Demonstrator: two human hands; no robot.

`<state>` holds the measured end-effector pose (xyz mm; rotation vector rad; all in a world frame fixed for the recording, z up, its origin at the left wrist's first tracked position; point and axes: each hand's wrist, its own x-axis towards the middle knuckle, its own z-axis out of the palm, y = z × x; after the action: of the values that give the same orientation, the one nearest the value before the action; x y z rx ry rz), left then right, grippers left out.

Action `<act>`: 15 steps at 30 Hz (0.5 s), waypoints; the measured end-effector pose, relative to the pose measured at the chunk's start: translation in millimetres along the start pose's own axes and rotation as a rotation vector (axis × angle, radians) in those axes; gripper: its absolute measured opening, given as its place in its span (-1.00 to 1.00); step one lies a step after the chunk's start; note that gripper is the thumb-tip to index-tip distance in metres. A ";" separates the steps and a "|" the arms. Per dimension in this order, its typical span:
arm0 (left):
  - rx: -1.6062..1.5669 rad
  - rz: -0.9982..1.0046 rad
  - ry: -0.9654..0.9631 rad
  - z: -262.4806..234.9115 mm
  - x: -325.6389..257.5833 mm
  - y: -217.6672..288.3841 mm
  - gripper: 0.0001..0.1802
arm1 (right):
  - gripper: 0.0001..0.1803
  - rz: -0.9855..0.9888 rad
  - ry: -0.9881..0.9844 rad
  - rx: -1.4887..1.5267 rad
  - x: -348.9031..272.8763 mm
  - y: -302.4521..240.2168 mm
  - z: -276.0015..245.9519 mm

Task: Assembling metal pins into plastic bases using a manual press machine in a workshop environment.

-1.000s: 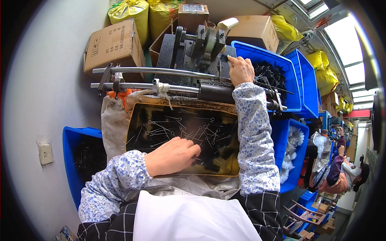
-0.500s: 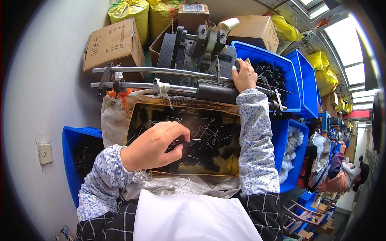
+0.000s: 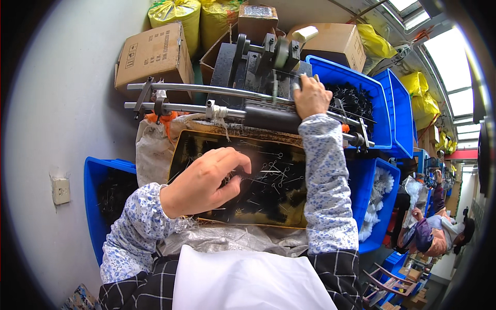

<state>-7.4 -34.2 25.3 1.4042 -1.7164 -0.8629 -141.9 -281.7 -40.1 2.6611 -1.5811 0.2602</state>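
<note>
My left hand (image 3: pixel 204 181) hovers above a yellow-rimmed dark tray (image 3: pixel 258 225), its fingers curled and thumb bent toward the index finger. Whatever lies inside its grip is hidden. Loose thin wire pieces with looped ends (image 3: pixel 276 173) lie in the tray. Beyond it, my right hand (image 3: pixel 312 98) is closed over the right end of a sliding carriage with a black sleeve (image 3: pixel 268 118), in front of a black bench machine (image 3: pixel 253 67) with rollers. The carriage rides on two metal rods (image 3: pixel 191 89). My right palm hides where its fingers grip.
Blue bins with dark bristly pieces stand at right (image 3: pixel 385 111) and left (image 3: pixel 95 206); another blue bin (image 3: pixel 356 201) holds white brushes. Cartons (image 3: pixel 155 59) and yellow sacks (image 3: pixel 178 26) are behind the machine. A wall rises at left. Another person (image 3: pixel 436 232) works far right.
My right hand and the black-sleeved carriage have slid left along the rods relative to the machine. My left hand stays curled over the tray. The whole view has shifted slightly.
</note>
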 end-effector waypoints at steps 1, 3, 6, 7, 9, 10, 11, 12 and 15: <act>-0.025 -0.008 0.016 -0.6 0.9 -0.8 -0.80 | -0.61 0.007 0.012 0.009 -0.3 11.8 -0.1; -0.030 0.027 0.033 1.6 4.3 -8.0 -0.80 | -0.64 -0.019 0.060 0.025 3.0 35.0 8.4; -0.051 0.021 0.051 3.5 11.5 -5.5 -0.80 | -0.69 0.002 -0.087 0.178 25.3 65.2 3.0; -0.051 0.007 0.048 3.4 11.5 -5.4 -0.80 | -0.70 0.012 -0.100 0.141 31.4 62.8 -6.0; -0.084 0.024 0.038 10.0 20.6 -3.5 -0.82 | -0.69 0.010 -0.176 0.034 38.3 78.7 -9.5; -0.117 -0.004 0.034 11.5 22.3 -3.7 -0.83 | -0.69 -0.036 -0.210 0.024 42.2 77.4 -10.8; -0.120 -0.003 0.030 12.6 23.3 -3.8 -0.83 | -0.68 -0.082 -0.243 0.012 43.3 77.6 -13.1; -0.133 0.001 0.025 13.7 24.9 -3.7 -0.83 | -0.70 0.009 -0.222 -0.056 40.2 86.9 -23.5; -0.131 -0.009 0.040 15.2 26.0 -3.9 -0.83 | -0.74 0.148 0.247 -0.231 19.6 105.7 -50.5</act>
<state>-21.9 -59.8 17.8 1.3340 -1.5951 -0.9294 -231.5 -343.8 7.0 2.2488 -1.6193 0.3692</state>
